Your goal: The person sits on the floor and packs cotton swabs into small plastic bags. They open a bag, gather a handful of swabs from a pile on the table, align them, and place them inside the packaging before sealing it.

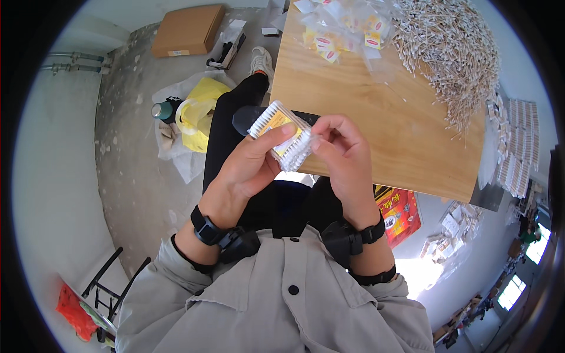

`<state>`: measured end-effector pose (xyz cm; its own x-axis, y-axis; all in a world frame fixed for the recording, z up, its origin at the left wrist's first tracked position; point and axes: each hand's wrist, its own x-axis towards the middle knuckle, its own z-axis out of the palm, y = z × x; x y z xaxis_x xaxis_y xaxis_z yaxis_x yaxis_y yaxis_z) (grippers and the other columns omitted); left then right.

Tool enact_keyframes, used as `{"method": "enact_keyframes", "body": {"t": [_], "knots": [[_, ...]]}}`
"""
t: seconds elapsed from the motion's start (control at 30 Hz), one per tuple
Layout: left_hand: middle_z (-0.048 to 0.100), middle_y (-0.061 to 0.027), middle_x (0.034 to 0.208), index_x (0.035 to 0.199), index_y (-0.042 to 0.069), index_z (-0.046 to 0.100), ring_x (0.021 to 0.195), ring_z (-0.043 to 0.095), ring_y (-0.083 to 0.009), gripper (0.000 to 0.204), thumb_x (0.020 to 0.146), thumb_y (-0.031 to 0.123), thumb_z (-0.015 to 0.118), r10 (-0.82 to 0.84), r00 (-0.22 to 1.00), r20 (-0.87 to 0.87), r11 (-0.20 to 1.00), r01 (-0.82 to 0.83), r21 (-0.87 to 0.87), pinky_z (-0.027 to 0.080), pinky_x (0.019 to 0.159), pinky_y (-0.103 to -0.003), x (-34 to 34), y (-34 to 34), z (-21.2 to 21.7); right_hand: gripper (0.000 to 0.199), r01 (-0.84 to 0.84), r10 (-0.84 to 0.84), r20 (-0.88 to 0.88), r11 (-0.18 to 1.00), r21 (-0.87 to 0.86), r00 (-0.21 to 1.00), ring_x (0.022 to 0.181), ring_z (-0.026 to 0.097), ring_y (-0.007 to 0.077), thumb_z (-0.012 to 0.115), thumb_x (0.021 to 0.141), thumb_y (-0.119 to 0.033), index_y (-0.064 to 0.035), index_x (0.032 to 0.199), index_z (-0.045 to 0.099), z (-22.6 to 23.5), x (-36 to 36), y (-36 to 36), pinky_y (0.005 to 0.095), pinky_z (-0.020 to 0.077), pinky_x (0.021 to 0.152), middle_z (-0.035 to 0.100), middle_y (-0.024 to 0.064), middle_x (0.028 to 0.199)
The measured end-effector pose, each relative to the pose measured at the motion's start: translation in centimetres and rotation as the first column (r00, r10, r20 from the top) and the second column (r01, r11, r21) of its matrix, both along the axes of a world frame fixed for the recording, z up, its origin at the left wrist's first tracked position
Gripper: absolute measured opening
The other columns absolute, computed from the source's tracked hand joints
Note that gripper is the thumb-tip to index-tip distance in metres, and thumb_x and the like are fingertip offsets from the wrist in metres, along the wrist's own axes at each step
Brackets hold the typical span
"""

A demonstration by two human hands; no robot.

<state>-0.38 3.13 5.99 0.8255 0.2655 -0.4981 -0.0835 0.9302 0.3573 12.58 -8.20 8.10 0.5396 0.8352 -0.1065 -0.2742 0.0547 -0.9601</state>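
Observation:
My left hand (250, 162) is closed around a pack of cotton swabs (278, 125), its thumb lying across the front. The pack is block-shaped, with white cotton tips in rows along its edges and a yellow card on its face. It is held tilted above my lap, just off the table's near left edge. At the pack's right edge, my right hand (344, 150) has thumb and forefinger pinched together on what looks like clear film. The exact grip of those fingertips is partly hidden.
A wooden table (353, 106) carries a large heap of loose cotton swabs (450, 53) and clear bags with yellow cards (323, 44). Bundled swabs (518, 141) stand beyond its right side. On the floor are a cardboard box (188, 29), a yellow bag (203, 112) and a bottle (162, 110).

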Motion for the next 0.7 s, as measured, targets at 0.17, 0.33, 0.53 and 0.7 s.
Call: {"method": "enact_keyframes", "body": {"t": [0.17, 0.33, 0.53, 0.7], "knots": [[0.067, -0.0081, 0.113, 0.122, 0.005, 0.057, 0.104, 0.066, -0.0195, 0.036, 0.093, 0.024, 0.066, 0.058, 0.992, -0.112, 0.993, -0.045, 0.113, 0.053, 0.091, -0.036, 0.5, -0.3, 0.8, 0.041, -0.043, 0.038, -0.125, 0.998, -0.043, 0.991, 0.082, 0.059, 0.0076, 0.07, 0.085, -0.001, 0.0023, 0.121, 0.051, 0.4, -0.1, 0.2, 0.0219, 0.0503, 0.075, 0.06, 0.005, 0.09], [0.067, -0.0099, 0.112, 0.123, 0.003, 0.057, 0.101, 0.067, -0.0199, 0.035, 0.093, 0.021, 0.065, 0.117, 0.988, -0.105, 0.988, -0.105, 0.111, 0.056, 0.087, -0.035, 0.7, -0.2, 0.8, 0.044, -0.149, 0.112, -0.356, 0.986, -0.079, 0.928, 0.083, 0.065, 0.0104, 0.071, 0.087, -0.003, 0.0051, 0.123, 0.048, 0.6, 0.3, -0.2, 0.0233, 0.0556, 0.075, 0.062, 0.007, 0.089], [0.067, -0.0106, 0.112, 0.123, 0.002, 0.056, 0.1, 0.068, -0.0205, 0.035, 0.095, 0.021, 0.064, 0.123, 0.99, -0.074, 0.991, -0.12, 0.051, 0.058, 0.083, -0.034, 1.1, -0.4, 1.0, 0.039, -0.106, 0.077, -0.349, 0.992, -0.065, 0.934, 0.082, 0.065, 0.0105, 0.068, 0.087, 0.0, 0.005, 0.121, 0.049, 0.4, 0.6, -0.5, 0.0236, 0.0566, 0.076, 0.062, 0.0061, 0.088], [0.067, -0.0099, 0.111, 0.122, 0.003, 0.057, 0.1, 0.068, -0.0203, 0.033, 0.095, 0.023, 0.063, 0.134, 0.988, -0.077, 0.991, -0.133, 0.014, 0.057, 0.085, -0.034, 1.4, -0.7, 1.1, 0.038, -0.029, 0.007, -0.324, 0.997, -0.065, 0.946, 0.078, 0.062, 0.0094, 0.067, 0.086, 0.001, 0.0031, 0.12, 0.05, 0.0, 0.3, -0.5, 0.0228, 0.0534, 0.072, 0.059, 0.004, 0.084]]}}
